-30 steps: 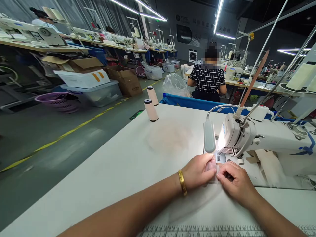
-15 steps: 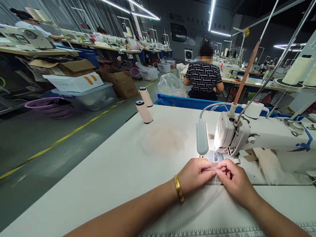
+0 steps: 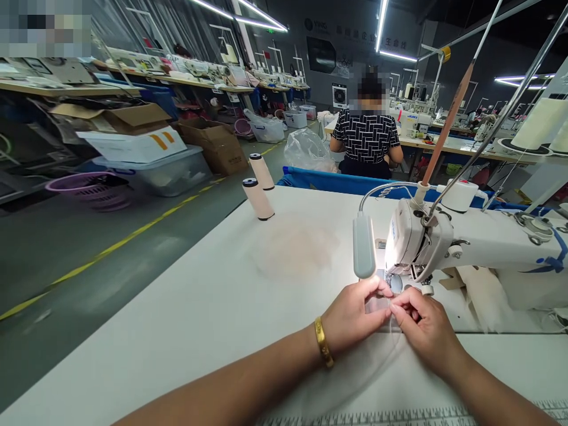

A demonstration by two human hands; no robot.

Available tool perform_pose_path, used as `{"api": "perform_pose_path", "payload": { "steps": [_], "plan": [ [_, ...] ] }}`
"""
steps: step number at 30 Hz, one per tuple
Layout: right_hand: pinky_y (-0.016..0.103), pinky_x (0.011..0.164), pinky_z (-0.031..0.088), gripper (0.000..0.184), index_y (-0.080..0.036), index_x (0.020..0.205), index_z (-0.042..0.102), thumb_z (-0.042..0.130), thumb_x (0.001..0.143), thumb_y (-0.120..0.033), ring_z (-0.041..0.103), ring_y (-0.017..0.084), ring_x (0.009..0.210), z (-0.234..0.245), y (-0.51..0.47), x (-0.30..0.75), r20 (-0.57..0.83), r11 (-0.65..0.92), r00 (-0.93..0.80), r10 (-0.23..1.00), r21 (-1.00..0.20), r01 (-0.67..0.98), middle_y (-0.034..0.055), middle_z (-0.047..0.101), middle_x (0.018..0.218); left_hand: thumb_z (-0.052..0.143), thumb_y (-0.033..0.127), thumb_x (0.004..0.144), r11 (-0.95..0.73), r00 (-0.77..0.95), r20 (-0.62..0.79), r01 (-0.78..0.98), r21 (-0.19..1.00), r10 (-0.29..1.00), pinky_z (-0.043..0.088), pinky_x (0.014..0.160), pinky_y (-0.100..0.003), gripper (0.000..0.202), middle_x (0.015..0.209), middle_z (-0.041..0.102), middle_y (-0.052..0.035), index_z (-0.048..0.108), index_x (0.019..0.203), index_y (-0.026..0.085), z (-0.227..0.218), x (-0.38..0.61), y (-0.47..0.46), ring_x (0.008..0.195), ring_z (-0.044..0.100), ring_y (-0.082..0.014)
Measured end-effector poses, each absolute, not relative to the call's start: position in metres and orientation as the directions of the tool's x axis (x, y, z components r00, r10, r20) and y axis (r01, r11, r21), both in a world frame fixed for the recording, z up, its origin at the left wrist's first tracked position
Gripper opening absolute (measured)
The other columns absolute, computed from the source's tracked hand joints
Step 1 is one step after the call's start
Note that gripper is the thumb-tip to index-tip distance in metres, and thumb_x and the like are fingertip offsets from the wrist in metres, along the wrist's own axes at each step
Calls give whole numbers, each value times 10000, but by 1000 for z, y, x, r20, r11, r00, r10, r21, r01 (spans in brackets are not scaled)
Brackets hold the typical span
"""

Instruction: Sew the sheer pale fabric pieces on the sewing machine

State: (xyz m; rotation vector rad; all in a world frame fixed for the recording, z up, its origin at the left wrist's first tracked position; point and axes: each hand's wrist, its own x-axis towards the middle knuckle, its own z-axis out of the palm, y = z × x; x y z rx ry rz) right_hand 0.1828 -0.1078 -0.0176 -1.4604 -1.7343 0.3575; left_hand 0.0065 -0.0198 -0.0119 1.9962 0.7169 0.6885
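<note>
A measuring scale (image 3: pixel 355 415) printed along the near edge of the white tabletop (image 3: pixel 199 307) runs below both forearms. A gold bangle (image 3: pixel 323 349) circles the wrist behind the left hand (image 3: pixel 355 313). The left hand's thumb and forefinger are closed on a sheer fabric piece (image 3: pixel 380 305). The right hand (image 3: pixel 423 325), its fingers (image 3: pixel 399 307) curled in, pinches the same piece from the other side. The two sets of fingertips are almost touching. The cloth is so thin that its outline is hard to make out, and it appears to trail toward the wearer beneath the fingers.

Just beyond the fingertips is the needle area of a white sewing machine (image 3: pixel 465 245). It is lit by a grey gooseneck lamp (image 3: pixel 364 254) hanging just above the left fingers. Farther out and to the left of the fingers, a loose heap of pale pink mesh (image 3: pixel 297 245) lies flat. Two thread cones (image 3: pixel 258 198) lean near the tabletop's far corner. Past the blue bin edge (image 3: pixel 332 180), well away from the fingers, a co-worker in a patterned top (image 3: pixel 366 139) sits facing another machine. A clear plastic bag (image 3: pixel 308 151), cardboard boxes (image 3: pixel 217 142) and a purple basket (image 3: pixel 89 189) line the aisle.
</note>
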Motion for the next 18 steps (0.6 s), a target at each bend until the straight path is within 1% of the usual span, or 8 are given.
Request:
{"api": "perform_pose_path", "payload": {
  "steps": [2,4,7,10,12,15,18],
  "plan": [
    [258,592,404,226,-235,794,590,524,1001,-294,529,146,578,-17,-108,183,391,282,10,920,-679,677,-33,621,677,654,272,814,-429,672,181,222,875,718,541,701,-266,161,903,720,10,628,960,208,-13,7,-20,791,663,-173],
    [262,606,417,216,-236,803,590,524,1000,-294,549,154,602,-18,-107,183,361,261,15,932,-701,664,-26,641,700,650,276,820,-423,666,167,243,873,727,531,657,-253,167,860,708,20,617,970,208,-15,7,-20,735,647,-160],
    [277,628,443,196,-237,830,592,507,1001,-283,589,169,648,-19,-105,183,310,233,12,951,-738,633,-10,668,741,633,256,823,-451,658,178,272,850,732,515,626,-245,163,808,693,31,619,979,213,-18,8,-21,677,619,-149],
    [306,688,465,213,-241,836,599,486,1012,-280,604,199,728,-22,-102,183,331,259,-12,944,-715,649,7,657,755,620,242,825,-495,651,225,264,828,725,523,684,-257,161,860,718,9,650,980,213,-18,8,-22,734,641,-162],
    [320,721,468,223,-244,838,610,483,1018,-281,596,211,768,-22,-100,184,358,286,-31,933,-690,665,10,633,754,613,252,835,-487,676,210,249,837,706,520,719,-261,160,886,731,4,678,975,212,-16,7,-21,778,655,-168],
    [312,701,465,222,-245,845,615,492,1024,-290,586,205,762,-21,-100,184,343,272,-21,939,-704,656,6,605,761,609,280,838,-441,710,126,279,853,693,473,645,-243,105,762,681,24,673,868,201,-12,6,-18,717,615,-156],
    [303,669,453,223,-241,828,598,500,1018,-304,577,198,744,-19,-101,184,306,230,4,952,-722,652,3,595,766,615,315,849,-419,711,71,328,847,699,403,568,-232,144,654,583,44,609,770,195,-10,5,-15,623,533,-137]
  ]
}}
